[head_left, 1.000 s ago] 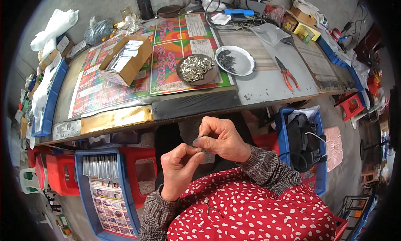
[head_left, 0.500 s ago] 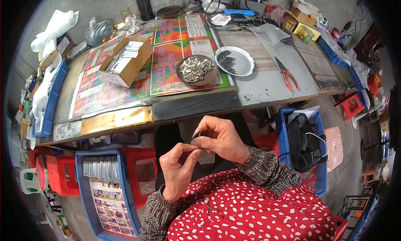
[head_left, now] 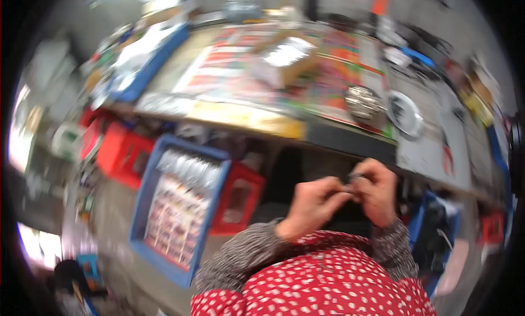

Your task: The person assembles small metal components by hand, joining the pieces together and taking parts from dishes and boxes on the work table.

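My left hand (head_left: 316,205) and my right hand (head_left: 378,191) meet at the fingertips in front of the table's near edge. Both are closed in a pinch. A small dark thing seems to sit between the right fingers, too blurred to name; whatever the left fingers hold is hidden. Beyond the hands, on the table, a round dish (head_left: 365,103) is heaped with small silvery metal pieces. Beside it stands a white plate (head_left: 414,123) with thin dark pieces in it. Red-handled pliers (head_left: 448,158) lie to the right.
An open cardboard box (head_left: 299,70) with pale contents is on the table. A blue tray (head_left: 145,70) stands at its left end. Below, left of my lap, sits a blue crate (head_left: 213,204) by red stools (head_left: 117,152); another blue crate with black things (head_left: 435,223) is at right.
The view has swung left and blurred, so table and crates appear farther right, and more floor shows at left. My hands stay together, still pinching.
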The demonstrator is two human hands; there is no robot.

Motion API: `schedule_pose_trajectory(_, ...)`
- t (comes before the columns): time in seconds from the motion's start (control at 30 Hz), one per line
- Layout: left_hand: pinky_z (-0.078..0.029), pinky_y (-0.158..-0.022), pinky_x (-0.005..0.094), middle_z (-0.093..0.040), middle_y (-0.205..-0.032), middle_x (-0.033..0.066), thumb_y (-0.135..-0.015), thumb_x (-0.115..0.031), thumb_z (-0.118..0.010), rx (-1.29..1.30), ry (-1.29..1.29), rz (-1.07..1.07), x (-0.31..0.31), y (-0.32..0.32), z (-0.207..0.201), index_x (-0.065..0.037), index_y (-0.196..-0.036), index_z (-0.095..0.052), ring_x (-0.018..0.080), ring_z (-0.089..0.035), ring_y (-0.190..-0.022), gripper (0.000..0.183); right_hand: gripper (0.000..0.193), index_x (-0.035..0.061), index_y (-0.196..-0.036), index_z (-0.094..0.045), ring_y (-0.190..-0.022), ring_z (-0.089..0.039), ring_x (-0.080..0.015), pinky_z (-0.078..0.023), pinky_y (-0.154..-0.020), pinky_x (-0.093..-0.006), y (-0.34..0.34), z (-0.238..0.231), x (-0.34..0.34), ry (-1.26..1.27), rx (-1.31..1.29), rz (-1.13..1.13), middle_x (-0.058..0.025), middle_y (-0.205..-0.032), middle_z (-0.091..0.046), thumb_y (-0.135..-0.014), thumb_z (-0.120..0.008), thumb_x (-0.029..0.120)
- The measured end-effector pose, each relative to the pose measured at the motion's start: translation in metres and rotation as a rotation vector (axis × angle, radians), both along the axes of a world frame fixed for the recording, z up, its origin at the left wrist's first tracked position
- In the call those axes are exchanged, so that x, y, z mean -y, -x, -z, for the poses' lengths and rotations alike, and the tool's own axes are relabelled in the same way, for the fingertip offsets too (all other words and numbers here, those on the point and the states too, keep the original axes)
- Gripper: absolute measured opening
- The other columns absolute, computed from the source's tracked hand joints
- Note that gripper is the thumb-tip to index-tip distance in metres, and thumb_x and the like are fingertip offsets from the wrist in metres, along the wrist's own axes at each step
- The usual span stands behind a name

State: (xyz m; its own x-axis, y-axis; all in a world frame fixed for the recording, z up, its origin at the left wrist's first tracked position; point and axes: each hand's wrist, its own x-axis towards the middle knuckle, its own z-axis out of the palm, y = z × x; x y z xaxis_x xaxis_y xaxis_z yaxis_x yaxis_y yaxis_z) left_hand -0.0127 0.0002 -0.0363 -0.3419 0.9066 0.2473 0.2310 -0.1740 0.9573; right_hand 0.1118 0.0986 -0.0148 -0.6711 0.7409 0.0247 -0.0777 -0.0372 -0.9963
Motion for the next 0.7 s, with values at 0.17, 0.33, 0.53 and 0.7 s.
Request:
schedule_pose_trajectory(0.17, -0.045, -0.055, 0.0295, -0.061, -0.068, 0.0138, -0.076, -0.008, -0.066, 0.033, -0.15, -0.037, 0.001, -0.002, 0.014, 0.001, -0.077, -0.06, 0.0179, -0.059, -0.059, 0.01, 0.01, 0.0048, -0.076, -0.047, -0.049, -0.043, -0.0045, -0.033, -0.04, -0.0175, 0.008, 0.008, 0.006, -0.076, -0.101, 0.017, 0.0, -0.064, -0.048, -0.083, -0.054, 0.005)
schedule_pose_trajectory(0.33, -0.043, -0.052, 0.0276, -0.061, -0.064, 0.0117, -0.074, -0.008, -0.065, 0.063, -0.241, -0.085, 0.011, -0.001, 0.008, 0.001, -0.074, -0.057, 0.0161, -0.058, -0.056, 0.012, 0.017, 0.0058, -0.077, -0.044, -0.049, -0.041, -0.0038, -0.032, -0.04, -0.0169, 0.012, 0.011, 0.005, -0.103, -0.19, -0.093, 0.0006, -0.065, -0.044, -0.085, -0.058, 0.01)
schedule_pose_trajectory(0.53, -0.041, -0.049, 0.0283, -0.061, -0.064, 0.0118, -0.073, -0.008, -0.066, 0.051, -0.303, -0.138, 0.016, 0.006, 0.009, 0.001, -0.071, -0.057, 0.0174, -0.057, -0.054, 0.014, 0.017, 0.0068, -0.078, -0.044, -0.046, -0.04, -0.0042, -0.03, -0.04, -0.0178, 0.023, 0.011, 0.003, -0.086, -0.188, -0.144, 0.001, -0.067, -0.044, -0.086, -0.058, 0.012)
schedule_pose_trajectory(0.7, -0.04, -0.048, 0.0288, -0.059, -0.061, 0.0114, -0.071, -0.009, -0.067, 0.062, -0.295, -0.166, 0.022, 0.009, 0.005, 0.001, -0.069, -0.056, 0.018, -0.056, -0.052, 0.015, 0.019, 0.0067, -0.077, -0.043, -0.045, -0.039, -0.0041, -0.03, -0.039, -0.0179, 0.031, 0.016, 0.001, -0.121, -0.236, -0.201, 0.0019, -0.066, -0.042, -0.087, -0.058, 0.013)
